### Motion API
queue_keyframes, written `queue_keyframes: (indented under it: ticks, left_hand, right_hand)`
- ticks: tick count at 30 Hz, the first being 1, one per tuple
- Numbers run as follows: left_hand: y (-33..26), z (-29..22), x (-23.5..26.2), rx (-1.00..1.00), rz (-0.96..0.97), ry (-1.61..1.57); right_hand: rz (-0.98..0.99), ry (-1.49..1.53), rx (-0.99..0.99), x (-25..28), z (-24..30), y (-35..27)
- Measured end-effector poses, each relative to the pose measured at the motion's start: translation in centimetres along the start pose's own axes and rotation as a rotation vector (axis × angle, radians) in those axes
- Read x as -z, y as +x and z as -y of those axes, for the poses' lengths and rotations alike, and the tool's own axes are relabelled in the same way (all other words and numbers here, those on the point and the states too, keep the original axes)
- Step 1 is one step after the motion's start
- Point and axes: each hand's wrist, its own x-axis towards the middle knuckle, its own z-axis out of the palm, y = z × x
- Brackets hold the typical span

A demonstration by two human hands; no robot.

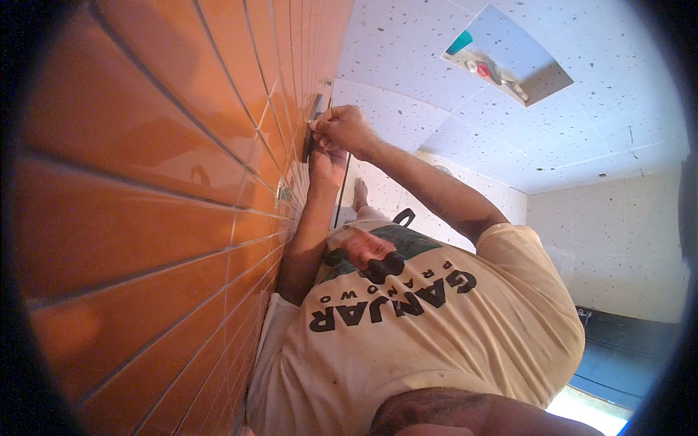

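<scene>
Beside the orange tiled wall (138, 243): dark strip (307, 145), close against the tiles. Right hand (345, 129) bent, fingers bunched at strip; left hand (329, 167) just below. Cannot tell whether either hand's fingers grasp it.

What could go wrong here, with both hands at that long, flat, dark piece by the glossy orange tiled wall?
The long, flat, dark piece might slip, since the right hand and left hand are crowded together at it. It could also scrape the glossy orange tiled wall, which looks very close to it. The bare left forearm might knock the small silvery fitting on those tiles, which appears just beside it.
</scene>
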Motion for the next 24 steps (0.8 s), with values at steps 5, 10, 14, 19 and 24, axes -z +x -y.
queue_keyframes:
  ticks: [5,10,14,19,24]
  left_hand:
    - [-1.1,0.7,-3.0,-0.002,-0.040,0.039]
    - [-0.4,0.1,0.4,0.035,0.099,0.049]
    - [-1.2,0.6,-2.3,-0.024,-0.033,0.155]
    - [-1.1,0.3,-1.6,0.013,-0.077,0.108]
    - [-1.4,0.4,-2.9,0.071,-0.137,0.110]
  right_hand:
    - [0.167,0.152,0.084,2.2,-1.3,-0.5]
    - [0.200,-0.085,0.295,2.9,-1.2,0.1]
    - [-0.022,-0.660,0.841,3.1,-0.8,0.0]
    - [-0.104,-0.734,0.849,1.9,-0.1,-1.5]
    - [-0.254,-0.715,0.778,0.9,-0.6,-1.7]
